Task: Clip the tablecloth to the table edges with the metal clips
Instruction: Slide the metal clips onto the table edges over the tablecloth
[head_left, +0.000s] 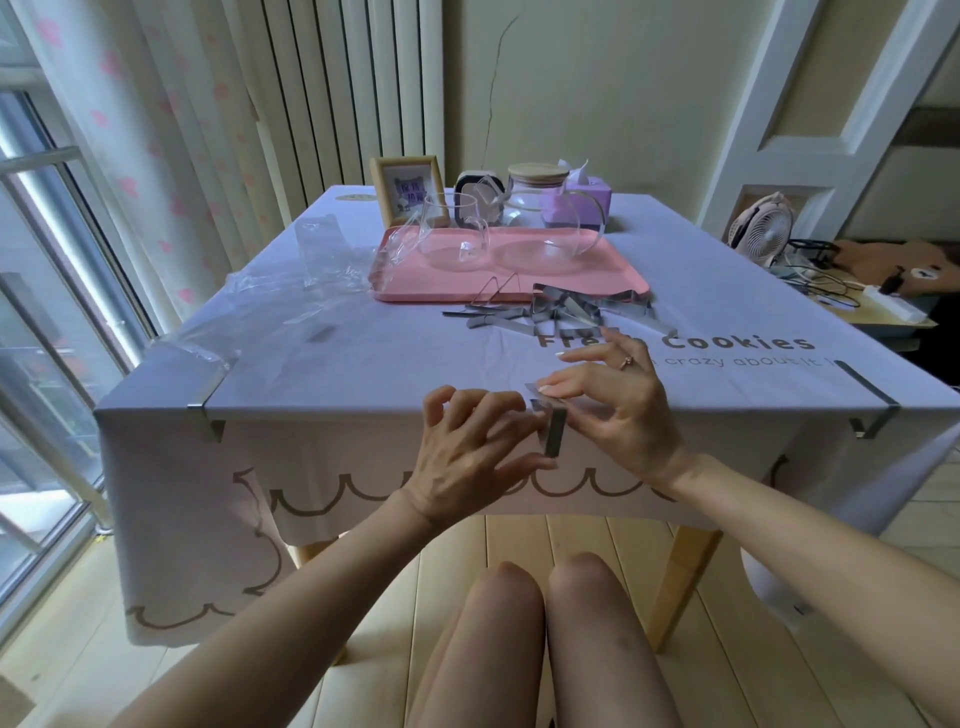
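Left hand (467, 452) and right hand (623, 415) pinch one metal clip (555, 436), fingers (498, 405) curled on it, likely seating it over the tablecloth (363, 364) at the table (685, 561) edge.

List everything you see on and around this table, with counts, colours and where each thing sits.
tablecloth: one, pale lilac, over the table
fitted clips: two, silver, near corners
middle clip: one, silver, near edge
loose clips: several, silver, heaped before tray
tray: one, pink, table centre
glass vessels: two, clear, on tray
picture frame: one, wooden, far edge
tissue box: one, purple, far edge
plastic wrap: one, clear, table's left
fan: one, pale, side desk, right
left hand: one, pinches middle clip's lower end
right hand: one, pinches middle clip's top
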